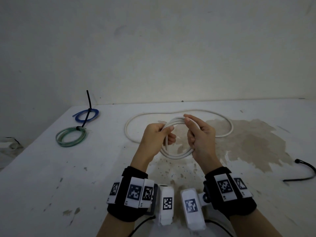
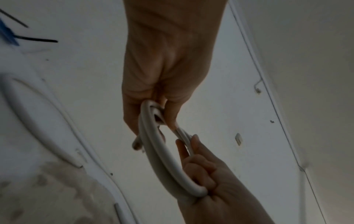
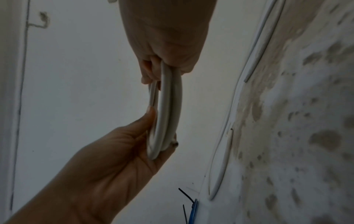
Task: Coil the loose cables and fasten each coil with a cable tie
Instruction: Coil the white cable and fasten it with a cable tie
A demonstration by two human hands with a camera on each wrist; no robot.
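Both hands were raised above the tabletop (image 1: 51, 177), holding the white cable (image 1: 176, 155) as a partly wound coil of a few turns. The left hand (image 1: 156, 139) had its grip clamped on the coil's left side, thumb over the strands and fingers curled beneath. The right hand (image 1: 201, 135) had its grip clamped on the coil's right side, thumb and forefinger pinching the top strands and the lower fingers curled round the bottom of the loop.

Key relation: the unwound remainder of the cable lay on the tabletop beyond the hands, as a wide loop sweeping left, far and right of the coil. Its long axis ran left to right. The slack appeared to feed toward the right hand, though the exact join was hidden behind the fingers. Judgement: the right hand is placed to draw in the next turn while the left keeps the coil pinned.

A loose black cable tie (image 1: 302, 171) lay near right, nearer the right hand. The blue coil (image 1: 86, 115) and green coil (image 1: 71, 136), both already tied, lay far left.
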